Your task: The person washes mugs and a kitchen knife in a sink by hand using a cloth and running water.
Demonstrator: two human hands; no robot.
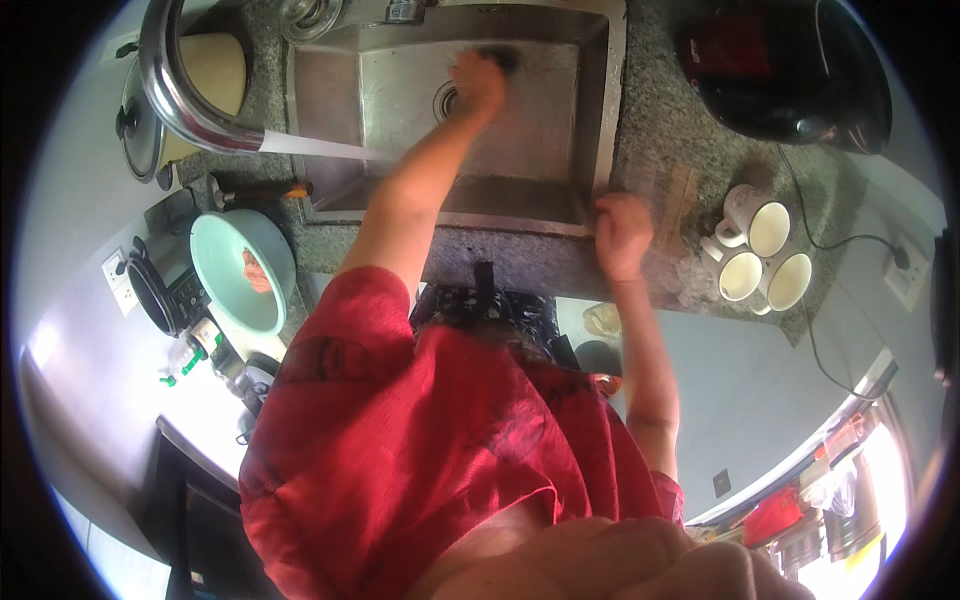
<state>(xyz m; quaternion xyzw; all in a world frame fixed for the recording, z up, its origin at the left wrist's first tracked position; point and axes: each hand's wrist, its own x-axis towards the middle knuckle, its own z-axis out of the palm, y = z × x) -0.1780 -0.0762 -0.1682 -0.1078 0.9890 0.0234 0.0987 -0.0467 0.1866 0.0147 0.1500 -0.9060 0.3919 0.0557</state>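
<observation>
My left hand (480, 84) is over the floor of a stainless steel sink (536, 142), beside the drain (448, 101). It is blurred, with its fingers on a small dark object (502, 58), possibly a scrubbing pad. At the sink's near right corner, my right hand (624, 231) rests with curled fingers on the rim and stone counter; no object shows in it. A curved chrome faucet (169, 97) reaches in from the left. Its water stream (319, 145) runs towards my left forearm, which partly hides where the water lands.
Left of the sink are a hammer-like tool (262, 192), a pale green basin (240, 274) holding a reddish lump, and a lidded pot (214, 75). White mugs (769, 229) and a black appliance (795, 82) with a cord stand on the right counter (660, 142).
</observation>
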